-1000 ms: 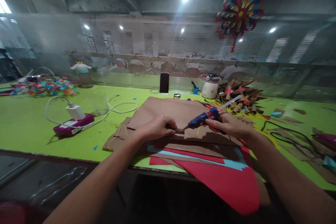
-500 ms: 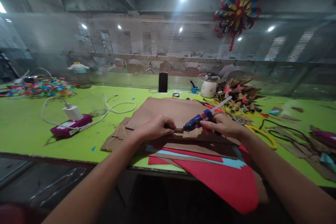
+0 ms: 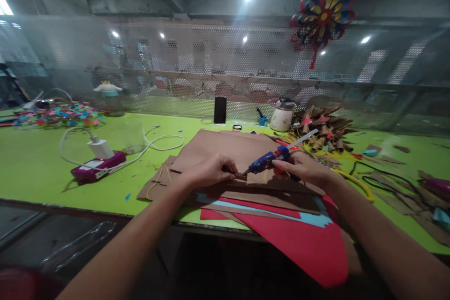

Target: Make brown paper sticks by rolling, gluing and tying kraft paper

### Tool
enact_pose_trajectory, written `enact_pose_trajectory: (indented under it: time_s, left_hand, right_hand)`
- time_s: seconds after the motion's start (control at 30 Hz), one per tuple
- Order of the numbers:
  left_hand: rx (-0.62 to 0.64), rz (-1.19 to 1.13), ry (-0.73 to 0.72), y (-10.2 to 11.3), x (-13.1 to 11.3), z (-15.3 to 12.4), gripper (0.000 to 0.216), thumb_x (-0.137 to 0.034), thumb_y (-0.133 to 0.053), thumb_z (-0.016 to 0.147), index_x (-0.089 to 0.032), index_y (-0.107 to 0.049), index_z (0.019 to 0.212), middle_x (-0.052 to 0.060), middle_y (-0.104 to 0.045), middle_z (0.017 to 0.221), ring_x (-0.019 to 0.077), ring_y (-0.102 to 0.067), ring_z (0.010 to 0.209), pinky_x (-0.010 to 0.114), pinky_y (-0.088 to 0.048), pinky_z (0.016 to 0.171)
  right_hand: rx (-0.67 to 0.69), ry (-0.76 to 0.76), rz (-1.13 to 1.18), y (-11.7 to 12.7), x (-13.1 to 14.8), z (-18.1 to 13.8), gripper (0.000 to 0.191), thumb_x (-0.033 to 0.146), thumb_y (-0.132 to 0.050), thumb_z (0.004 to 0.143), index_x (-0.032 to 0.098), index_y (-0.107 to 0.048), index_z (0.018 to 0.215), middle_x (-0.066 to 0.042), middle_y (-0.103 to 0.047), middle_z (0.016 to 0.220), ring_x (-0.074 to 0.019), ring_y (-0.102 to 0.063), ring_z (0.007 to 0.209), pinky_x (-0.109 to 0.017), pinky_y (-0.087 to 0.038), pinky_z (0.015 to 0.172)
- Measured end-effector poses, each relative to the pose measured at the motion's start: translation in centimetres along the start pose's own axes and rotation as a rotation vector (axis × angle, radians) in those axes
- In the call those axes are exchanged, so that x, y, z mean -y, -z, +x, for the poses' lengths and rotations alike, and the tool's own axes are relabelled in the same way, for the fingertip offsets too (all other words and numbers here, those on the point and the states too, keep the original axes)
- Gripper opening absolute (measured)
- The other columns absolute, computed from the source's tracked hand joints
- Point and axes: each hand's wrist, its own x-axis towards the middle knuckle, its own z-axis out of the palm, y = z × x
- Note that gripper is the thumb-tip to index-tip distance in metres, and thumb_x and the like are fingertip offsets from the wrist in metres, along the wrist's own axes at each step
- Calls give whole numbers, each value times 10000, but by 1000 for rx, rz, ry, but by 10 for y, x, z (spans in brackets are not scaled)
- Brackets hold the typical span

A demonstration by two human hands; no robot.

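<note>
My right hand [image 3: 305,168] grips a blue glue gun [image 3: 269,160] with a clear glue stick poking out its back. Its nozzle touches a small brown paper piece [image 3: 240,175] that my left hand [image 3: 210,170] pinches against the stack. Both hands rest on large brown paper sheets [image 3: 225,147]. Under these lie red [image 3: 302,243] and light blue sheets that hang over the front edge of the green table [image 3: 42,173].
A purple phone [image 3: 96,168] with a white charger and cable lies left. A black box [image 3: 220,109], a white jar [image 3: 283,116] and a heap of brown rolled pieces [image 3: 325,126] stand behind. Black cord [image 3: 383,180] and scraps lie right. A paper pinwheel [image 3: 321,9] hangs on the mesh wall.
The glue gun's nozzle has stayed at the small brown piece, shifting only slightly. Both hands keep their grip; the view has swayed a little.
</note>
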Motion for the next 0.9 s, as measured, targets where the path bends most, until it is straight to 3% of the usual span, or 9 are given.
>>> enact_pose_trajectory:
  time_s: [0.43, 0.73, 0.9]
  left_hand:
    - [11, 5, -37, 0, 4, 2, 193, -229, -542, 760, -160, -652, 902, 33, -666, 832, 134, -568, 744, 228, -410, 661]
    - [-9, 1, -38, 0, 3, 2, 193, -236, -534, 761, -163, -647, 900, 34, -665, 841, 143, -571, 767, 239, -413, 685]
    - [-83, 31, 50, -1, 2, 2, 217, -231, -562, 724, -186, -612, 931, 22, -652, 871, 141, -565, 771, 237, -413, 682]
  right_hand:
    - [-1, 36, -60, -2, 2, 1, 479, 560, -451, 814, 130, -622, 688, -42, -598, 632, -122, -517, 571, -234, -383, 525]
    - [-72, 34, 14, 10, -2, -4, 470, 543, -448, 824, 126, -628, 702, -62, -609, 661, -118, -500, 563, -235, -379, 520]
    - [-66, 34, -10, 3, 6, -3, 471, 547, -450, 821, 137, -633, 680, -47, -605, 628, -112, -497, 545, -222, -366, 495]
